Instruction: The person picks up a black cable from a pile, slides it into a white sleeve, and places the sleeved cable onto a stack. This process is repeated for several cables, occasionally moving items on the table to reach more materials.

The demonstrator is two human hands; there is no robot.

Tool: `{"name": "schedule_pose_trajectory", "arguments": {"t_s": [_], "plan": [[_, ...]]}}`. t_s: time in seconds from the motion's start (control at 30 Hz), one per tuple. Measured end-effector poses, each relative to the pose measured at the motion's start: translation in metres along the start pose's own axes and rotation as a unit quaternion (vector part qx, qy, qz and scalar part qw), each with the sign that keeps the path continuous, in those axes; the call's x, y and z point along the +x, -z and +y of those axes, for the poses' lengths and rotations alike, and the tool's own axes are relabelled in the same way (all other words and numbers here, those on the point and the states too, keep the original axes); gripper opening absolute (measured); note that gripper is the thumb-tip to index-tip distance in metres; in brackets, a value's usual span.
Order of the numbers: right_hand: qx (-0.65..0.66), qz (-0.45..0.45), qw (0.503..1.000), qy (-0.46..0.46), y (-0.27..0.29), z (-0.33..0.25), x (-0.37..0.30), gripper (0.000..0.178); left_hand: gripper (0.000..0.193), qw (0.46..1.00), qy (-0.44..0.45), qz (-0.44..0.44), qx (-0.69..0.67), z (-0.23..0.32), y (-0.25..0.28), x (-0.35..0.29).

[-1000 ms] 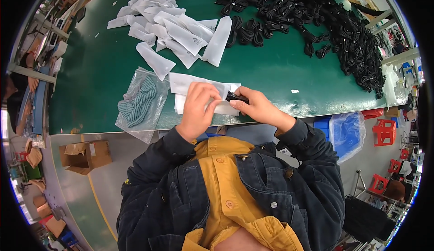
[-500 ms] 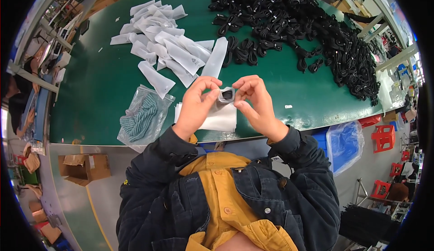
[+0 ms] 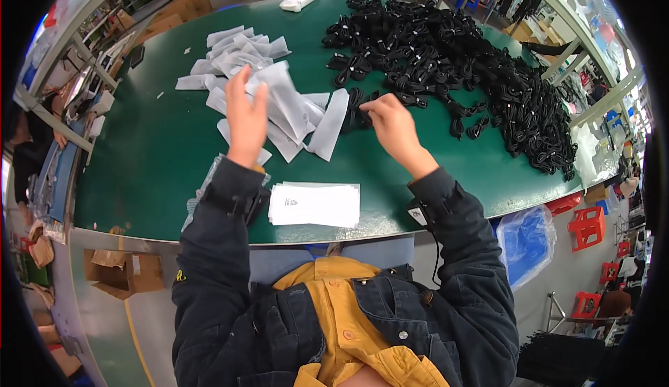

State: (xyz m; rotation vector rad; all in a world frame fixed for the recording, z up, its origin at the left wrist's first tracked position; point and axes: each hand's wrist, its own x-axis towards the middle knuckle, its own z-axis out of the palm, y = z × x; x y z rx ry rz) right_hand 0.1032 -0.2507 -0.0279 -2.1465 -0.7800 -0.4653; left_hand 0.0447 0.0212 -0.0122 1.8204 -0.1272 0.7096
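Note:
My left hand point(image 3: 247, 119) is raised with fingers apart, beside a heap of frosted, translucent bags point(image 3: 237, 54). A filled bag point(image 3: 282, 98), blurred by motion, lies just off its fingers on the heap's near side. My right hand point(image 3: 396, 128) is closed, thumb and fingertips pinching the edge of a black coiled cable bundle point(image 3: 356, 110) at the near left of a large pile of such cables point(image 3: 446, 52). Between my forearms, near the table's edge, a flat stack of white bags point(image 3: 320, 206) lies with small dark print.
The green table point(image 3: 139, 185) spans the view. A clear plastic bag point(image 3: 197, 195) is partly hidden behind my left sleeve. A white packet point(image 3: 300, 0) sits at the far edge. On the floor stand a cardboard box point(image 3: 125, 275), a plastic-lined blue bin point(image 3: 526, 244) and red stools point(image 3: 587, 228).
My hands have parted from the small bag opening they held over the stack. The left moved forward to the bag heap and opened; the right reached forward to the cables.

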Motion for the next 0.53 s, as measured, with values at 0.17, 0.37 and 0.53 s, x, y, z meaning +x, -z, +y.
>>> {"name": "schedule_pose_trajectory", "arguments": {"t_s": [0.17, 0.37, 0.53], "plan": [[-0.141, -0.038, 0.976, 0.162, -0.048, 0.055, 0.01, 0.019, 0.05, 0.829, -0.258, -0.267, 0.419, 0.011, -0.033, -0.032], [-0.211, -0.165, 0.956, 0.122, -0.043, 0.039, 0.009, 0.025, 0.063, 0.749, -0.162, -0.403, 0.501, -0.065, -0.025, -0.019], [-0.211, -0.19, 0.955, 0.086, -0.026, 0.055, -0.009, 0.029, 0.067, 0.732, -0.03, -0.343, 0.589, -0.081, -0.033, 0.015]]}}
